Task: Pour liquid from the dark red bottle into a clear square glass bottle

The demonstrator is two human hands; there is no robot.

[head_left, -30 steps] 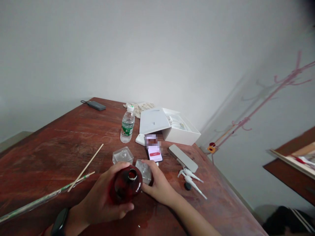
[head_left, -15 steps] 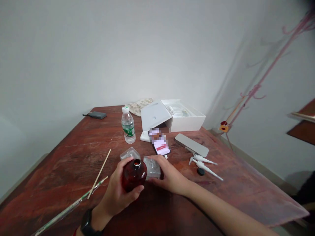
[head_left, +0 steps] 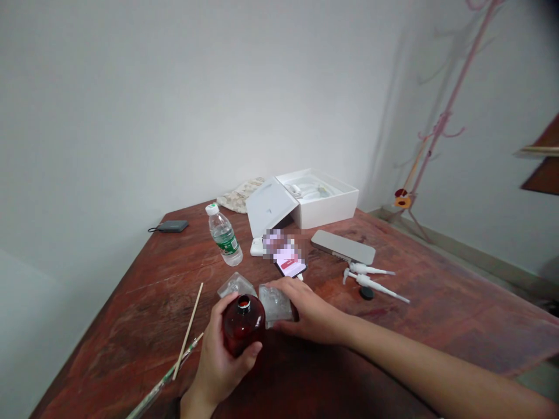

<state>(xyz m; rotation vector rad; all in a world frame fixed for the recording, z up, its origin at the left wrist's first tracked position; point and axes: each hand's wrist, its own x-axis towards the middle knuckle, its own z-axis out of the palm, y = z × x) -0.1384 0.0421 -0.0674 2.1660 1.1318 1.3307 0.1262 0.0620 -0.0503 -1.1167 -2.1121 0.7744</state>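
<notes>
My left hand (head_left: 220, 355) is wrapped round a dark red-brown round bottle (head_left: 243, 323) with an open neck, held just above the wooden table (head_left: 393, 326). My right hand (head_left: 312, 314) is closed on a small clear square glass bottle (head_left: 275, 302) that stands on the table right beside the brown one. A second clear glass bottle (head_left: 236, 284) sits just behind them.
Behind are a phone (head_left: 288, 262), a plastic water bottle (head_left: 223, 235), an open white box (head_left: 305, 201), a grey flat case (head_left: 343, 247), two white pump heads (head_left: 371, 279) with a black cap (head_left: 365, 293). A wooden stick (head_left: 188, 330) and glass rod (head_left: 163, 381) lie left.
The camera view has swung to the left and back, so the table now looks farther off. Both hands keep the same hold on the brown bottle and the clear bottle.
</notes>
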